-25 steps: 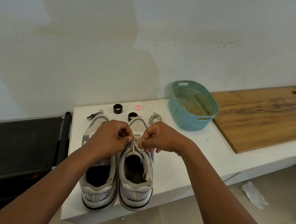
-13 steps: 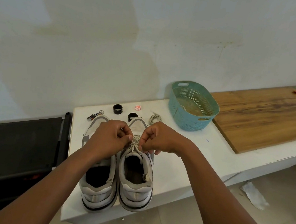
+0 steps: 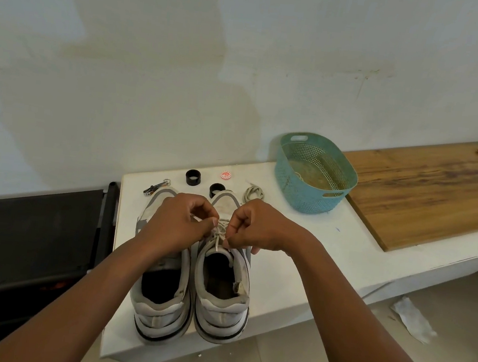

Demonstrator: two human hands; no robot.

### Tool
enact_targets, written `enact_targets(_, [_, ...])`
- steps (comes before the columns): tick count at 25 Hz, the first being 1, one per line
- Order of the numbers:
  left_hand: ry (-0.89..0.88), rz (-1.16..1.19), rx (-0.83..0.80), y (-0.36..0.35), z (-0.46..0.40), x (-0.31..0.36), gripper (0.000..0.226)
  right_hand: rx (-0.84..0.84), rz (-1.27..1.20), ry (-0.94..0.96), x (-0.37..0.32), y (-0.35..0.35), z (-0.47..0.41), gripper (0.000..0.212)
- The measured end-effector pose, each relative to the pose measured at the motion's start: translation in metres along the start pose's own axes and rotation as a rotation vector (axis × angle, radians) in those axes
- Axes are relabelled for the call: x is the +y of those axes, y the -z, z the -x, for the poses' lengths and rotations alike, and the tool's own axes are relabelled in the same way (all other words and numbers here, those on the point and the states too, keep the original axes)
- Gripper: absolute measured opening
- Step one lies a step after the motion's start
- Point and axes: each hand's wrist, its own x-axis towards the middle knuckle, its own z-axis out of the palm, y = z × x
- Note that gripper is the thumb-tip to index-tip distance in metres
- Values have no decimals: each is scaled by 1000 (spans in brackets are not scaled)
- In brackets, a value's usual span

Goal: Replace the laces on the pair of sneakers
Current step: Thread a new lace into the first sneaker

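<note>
A: How far along is the lace job?

B: I think it is partly done. The right sneaker (image 3: 223, 279) has a pale lace (image 3: 219, 235) crossing near its top, and both hands are working on it. It looks like tying or pulling the ends snug, but I cannot tell which.

A: And the other shoe?

B: The left sneaker (image 3: 161, 290) sits just beside it, touching it, heels toward us. The left hand (image 3: 178, 227) covers its front, so I cannot see if it has a lace. A loose bundle of lace (image 3: 254, 192) lies on the white table (image 3: 298, 252), past the shoes' toes. I guess that one is waiting its turn, or it is an old one taken out.

A: What are the hands doing?

B: The left hand's fingers are curled and pinch one end of the lace. The right hand (image 3: 256, 230) is curled too and pinches the other end. The lace runs between the two hands, right over the shoe's tongue.

A: Where are the shoes?

B: On the table's near end, side by side.
</note>
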Motion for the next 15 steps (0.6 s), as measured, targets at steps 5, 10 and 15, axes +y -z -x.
enact_targets(5, [-32, -251, -121, 7, 2, -5, 35, 22, -15, 16, 2, 0, -1, 5])
enact_targets(10, [-71, -258, -89, 7, 2, -5, 14, 46, -54, 50, 2, 0, -1, 7])
enact_targets(15, [-52, -290, -64, 14, 4, -4, 5, 87, -6, 63, 6, 1, -4, 3])
